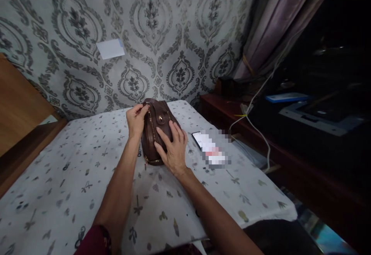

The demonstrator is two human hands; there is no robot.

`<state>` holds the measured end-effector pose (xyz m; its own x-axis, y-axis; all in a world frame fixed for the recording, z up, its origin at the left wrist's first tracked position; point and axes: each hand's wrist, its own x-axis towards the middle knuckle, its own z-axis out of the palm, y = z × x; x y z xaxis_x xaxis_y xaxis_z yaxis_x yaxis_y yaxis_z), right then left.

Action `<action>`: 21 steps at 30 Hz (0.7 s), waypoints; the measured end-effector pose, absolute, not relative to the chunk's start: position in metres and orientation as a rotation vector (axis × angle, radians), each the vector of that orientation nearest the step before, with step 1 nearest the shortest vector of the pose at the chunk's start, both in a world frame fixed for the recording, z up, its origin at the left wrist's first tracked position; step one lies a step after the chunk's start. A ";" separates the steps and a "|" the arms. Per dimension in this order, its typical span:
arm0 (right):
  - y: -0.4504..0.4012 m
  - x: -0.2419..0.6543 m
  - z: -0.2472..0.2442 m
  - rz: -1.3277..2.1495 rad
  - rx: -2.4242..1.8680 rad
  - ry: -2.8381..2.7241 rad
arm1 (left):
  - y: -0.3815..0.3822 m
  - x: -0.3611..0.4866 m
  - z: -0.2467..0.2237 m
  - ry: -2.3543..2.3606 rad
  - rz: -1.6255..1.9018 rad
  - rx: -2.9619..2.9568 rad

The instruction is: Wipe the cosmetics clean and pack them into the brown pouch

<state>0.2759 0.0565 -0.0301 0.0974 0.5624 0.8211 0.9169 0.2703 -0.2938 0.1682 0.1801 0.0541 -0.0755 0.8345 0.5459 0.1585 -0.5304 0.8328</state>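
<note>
A dark brown leather handbag (158, 133) with gold zippers and a small gold clasp lies on the table, its length running away from me. At its far left end, my left hand (135, 120) pinches the bag's zipper (150, 117) between thumb and fingertips. The small part inside that pinch is hidden by the fingers. My right hand (174, 148) rests on the near right side of the bag, fingers spread and pressing lightly against the leather.
To the right of the bag lies a lit phone (208, 148), partly blurred. The table wears a white cloth (101, 177) with a plant print. A white cable (268, 146) hangs by a dark red wooden desk (223, 110) on the right. Patterned wallpaper (162, 34) stands behind.
</note>
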 end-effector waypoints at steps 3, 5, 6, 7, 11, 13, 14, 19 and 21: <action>0.057 0.276 -0.030 -0.456 -1.409 -1.580 | 0.180 0.168 0.054 1.066 1.656 1.685; 0.057 0.276 -0.030 -0.463 -1.406 -1.578 | 0.180 0.167 0.055 1.052 1.652 1.700; 0.057 0.276 -0.030 -0.470 -1.403 -1.576 | 0.180 0.166 0.054 1.044 1.650 1.711; 0.057 0.276 -0.030 -0.476 -1.403 -1.575 | 0.180 0.165 0.054 1.037 1.645 1.723; 0.056 0.276 -0.031 -0.476 -1.418 -1.583 | 0.183 0.159 0.055 0.977 1.611 1.792; 0.056 0.277 -0.031 -0.473 -1.429 -1.589 | 0.183 0.156 0.056 0.948 1.574 1.835; 0.056 0.277 -0.031 -0.474 -1.432 -1.592 | 0.183 0.155 0.057 0.944 1.555 1.852; 0.057 0.277 -0.030 -0.495 -1.433 -1.595 | 0.182 0.148 0.059 0.881 1.482 1.894; 0.056 0.277 -0.030 -0.507 -1.437 -1.592 | 0.182 0.146 0.060 0.815 1.466 1.908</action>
<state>0.2766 0.0564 -0.0298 0.0850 0.5643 0.8212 0.9350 0.2395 -0.2614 0.1463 0.1817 0.0598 0.2045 0.7662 0.6092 0.1130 -0.6366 0.7628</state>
